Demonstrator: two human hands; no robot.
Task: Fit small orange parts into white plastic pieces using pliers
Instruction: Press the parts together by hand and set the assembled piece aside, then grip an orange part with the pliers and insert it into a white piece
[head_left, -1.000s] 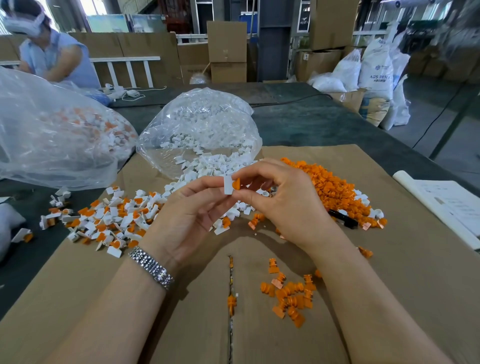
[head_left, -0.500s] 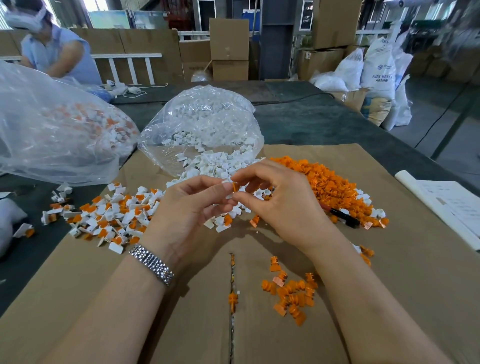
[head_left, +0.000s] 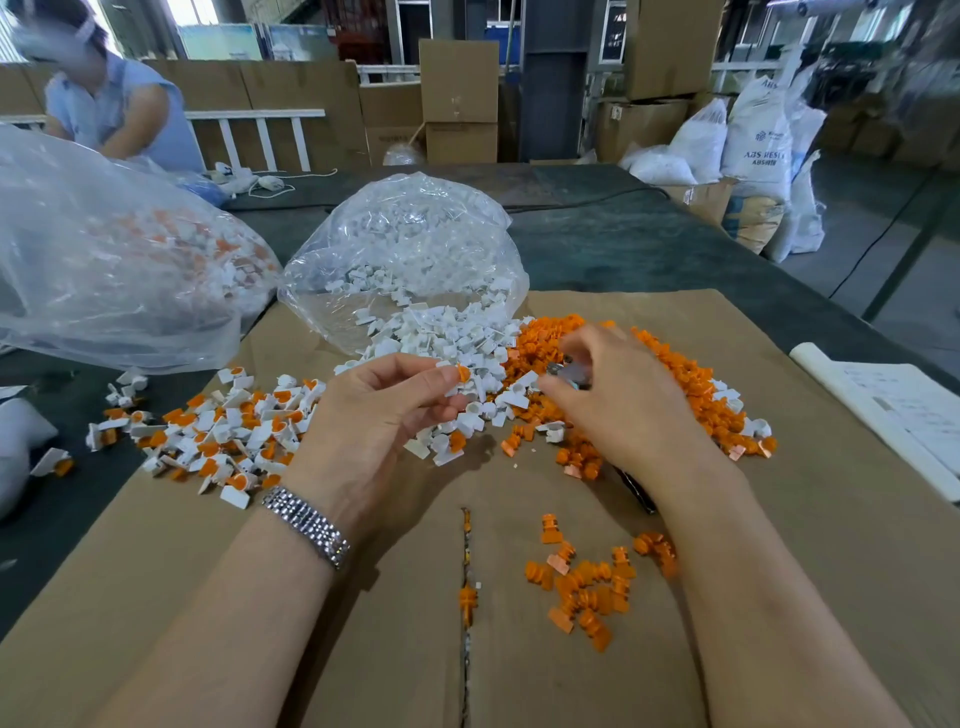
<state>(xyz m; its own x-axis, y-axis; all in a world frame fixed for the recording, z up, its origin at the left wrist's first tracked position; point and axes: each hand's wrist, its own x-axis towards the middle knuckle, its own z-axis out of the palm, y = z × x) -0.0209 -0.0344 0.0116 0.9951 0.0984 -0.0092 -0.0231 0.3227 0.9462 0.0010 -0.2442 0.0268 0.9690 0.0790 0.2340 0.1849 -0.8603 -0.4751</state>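
My left hand (head_left: 384, 415) pinches a white plastic piece with an orange part (head_left: 460, 375) seated in it, held above the loose white pieces (head_left: 441, 332). My right hand (head_left: 618, 400) lies over the orange parts pile (head_left: 691, 384) and grips the pliers (head_left: 563, 371). Their metal jaws show at my fingertips, and the black handle sticks out under my wrist. A heap of assembled white-and-orange pieces (head_left: 228, 431) lies to the left. A small cluster of orange parts (head_left: 592, 587) sits near me on the cardboard sheet (head_left: 363, 649).
An open clear bag (head_left: 405, 244) spills white pieces at the back centre. A larger clear bag (head_left: 104, 249) of assembled pieces stands at the left. White paper (head_left: 893, 405) lies at the right edge. Another person (head_left: 114, 104) works at the far left.
My right hand let go of the piece, moved right to the orange pile and took hold of the pliers. My left hand keeps holding the white piece with the orange part.
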